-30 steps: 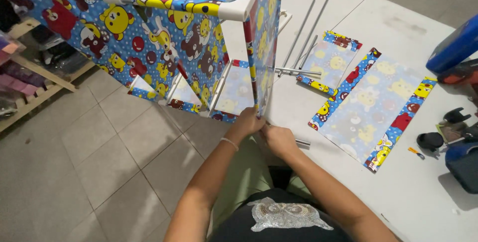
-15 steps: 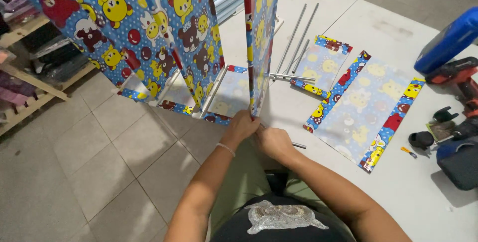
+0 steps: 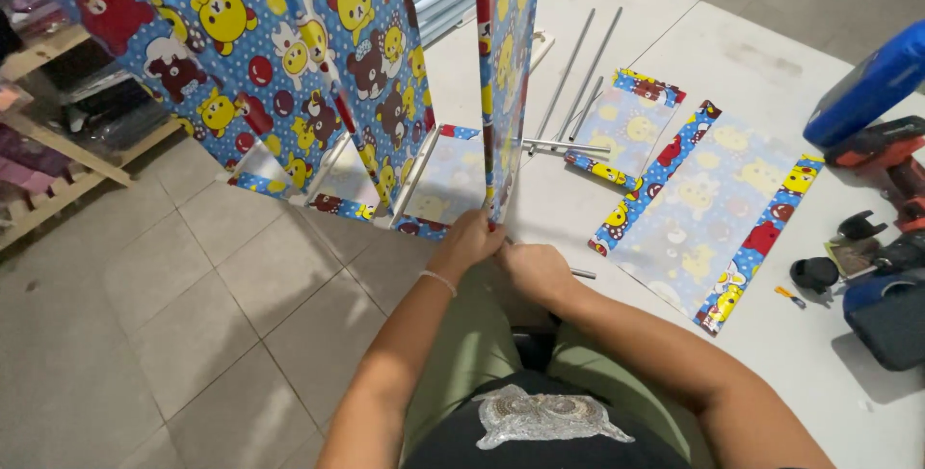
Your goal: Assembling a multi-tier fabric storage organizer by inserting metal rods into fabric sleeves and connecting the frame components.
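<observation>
Panel (image 3: 506, 74) edge pinched at its bottom by left hand (image 3: 469, 241) fingers; right hand (image 3: 533, 269) fingers closed on rod (image 3: 581, 274) beside.

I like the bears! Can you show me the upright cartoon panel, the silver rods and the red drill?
Upright blue cartoon-print panel (image 3: 508, 74), head view, its middle.
Silver metal rods (image 3: 578, 64), head view, mid-shaft.
Red power drill (image 3: 882, 156), head view, its body.
</observation>
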